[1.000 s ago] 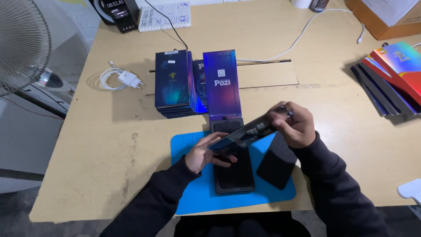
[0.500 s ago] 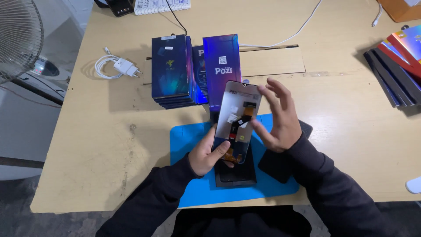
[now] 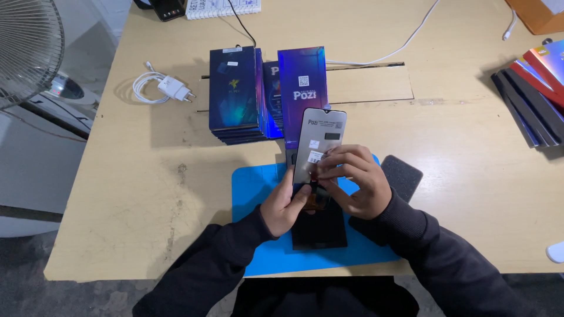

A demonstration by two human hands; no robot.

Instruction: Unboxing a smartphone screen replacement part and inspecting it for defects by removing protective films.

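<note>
A phone screen panel [image 3: 320,144] stands upright over the blue mat [image 3: 252,188], grey-faced with small white and black stickers. Just behind the mat, flat rectangular boxes [image 3: 235,97] in dark blue and purple stand in a row, the tallest purple box [image 3: 302,88] nearest the panel. Far right of the mat, slim red, blue and black packages [image 3: 531,88] lie fanned. A dark panel [image 3: 320,226] lies on the mat.

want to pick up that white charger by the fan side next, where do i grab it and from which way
Take the white charger by its blocky body, across the two flat sides, coming straight down from above. It lies flat on the table with its prongs pointing right and its coiled cable bunched on the left, so the body's long sides look free for a grip. Avoid lifting by the loose cable.
</note>
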